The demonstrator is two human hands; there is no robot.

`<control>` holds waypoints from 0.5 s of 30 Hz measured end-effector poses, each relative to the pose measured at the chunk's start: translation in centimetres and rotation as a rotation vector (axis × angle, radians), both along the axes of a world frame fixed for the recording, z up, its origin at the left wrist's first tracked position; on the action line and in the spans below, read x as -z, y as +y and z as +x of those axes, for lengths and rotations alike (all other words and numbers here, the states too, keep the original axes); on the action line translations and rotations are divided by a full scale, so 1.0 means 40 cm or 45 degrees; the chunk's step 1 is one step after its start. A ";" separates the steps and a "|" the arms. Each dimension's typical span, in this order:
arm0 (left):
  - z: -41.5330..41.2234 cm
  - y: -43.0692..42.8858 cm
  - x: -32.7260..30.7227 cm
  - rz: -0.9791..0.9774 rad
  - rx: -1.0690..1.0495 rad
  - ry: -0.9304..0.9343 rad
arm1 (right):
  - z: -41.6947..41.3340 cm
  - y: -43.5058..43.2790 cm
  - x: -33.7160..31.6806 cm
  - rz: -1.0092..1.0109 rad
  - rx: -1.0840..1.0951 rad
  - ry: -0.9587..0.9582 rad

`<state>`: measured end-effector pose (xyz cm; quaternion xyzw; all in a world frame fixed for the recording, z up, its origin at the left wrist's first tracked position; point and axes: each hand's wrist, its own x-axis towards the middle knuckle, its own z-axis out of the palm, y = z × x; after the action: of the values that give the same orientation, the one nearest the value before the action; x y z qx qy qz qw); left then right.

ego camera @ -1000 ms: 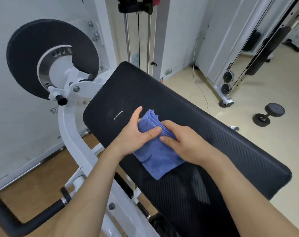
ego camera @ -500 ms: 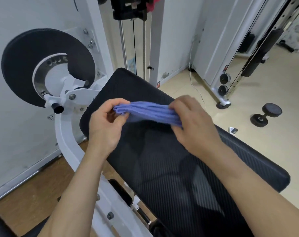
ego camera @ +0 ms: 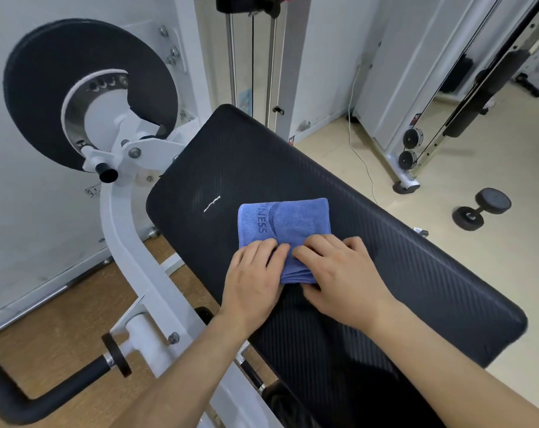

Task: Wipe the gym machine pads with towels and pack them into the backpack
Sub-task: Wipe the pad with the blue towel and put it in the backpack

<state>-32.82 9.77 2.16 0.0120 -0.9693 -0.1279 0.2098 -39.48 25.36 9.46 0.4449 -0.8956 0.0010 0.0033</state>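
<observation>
Left hand (ego camera: 255, 282): lies flat, palm down, on the near left corner of the towel; its grip is not closed around anything, the fingers are spread and pressing, probably to pin the folds so they do not spring apart.
Right hand (ego camera: 339, 279): flat as well, touching the left hand's fingertips at the towel's near edge; grip apart, nothing clamped, the weight seemingly used to crease or steady the stack.
Towel (ego camera: 285, 222): blue, folded into a thick square with several layers showing at the near edge, lying on the pad at about 12 o'clock from the hands; part of a printed word shows on top. Folded this small, it looks readied for packing rather than for wiping.
Pad (ego camera: 400, 273): long, black and ribbed, running from 10 o'clock to 4 o'clock; it serves as a firm, level surface for folding. A short white mark sits at 10 o'clock from the towel.
Machine frame (ego camera: 129, 242): white, at 9 o'clock, carrying a black round disc (ego camera: 46, 72) at 10 o'clock.
Dumbbell (ego camera: 481, 208): on the floor at 2 o'clock, well apart.
Backpack: not in view, so packing is judged yet to come.
</observation>
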 end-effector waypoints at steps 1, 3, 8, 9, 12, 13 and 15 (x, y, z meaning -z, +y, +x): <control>-0.001 -0.001 0.000 0.005 0.005 0.048 | 0.004 -0.003 -0.020 0.011 0.037 -0.084; 0.011 0.005 0.001 -0.005 0.030 0.093 | -0.007 -0.015 -0.052 -0.084 0.160 -0.215; 0.104 0.026 0.030 -0.049 0.111 -0.048 | -0.015 -0.051 -0.013 -0.273 0.028 0.137; 0.127 0.028 0.033 -0.036 0.132 -0.107 | -0.002 -0.048 0.017 -0.200 -0.026 0.154; 0.171 0.026 0.027 0.001 0.191 -0.228 | 0.021 -0.018 0.094 -0.116 -0.053 0.176; 0.175 0.025 0.022 0.008 0.205 -0.252 | 0.024 -0.009 0.111 -0.141 -0.039 0.187; 0.169 0.015 0.011 0.072 0.222 -0.314 | 0.031 -0.001 0.132 -0.206 -0.017 0.226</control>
<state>-26.05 10.37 1.73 -0.0508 -0.9811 -0.1704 0.0769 -38.24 25.32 4.18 0.4476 -0.8857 0.0339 0.1184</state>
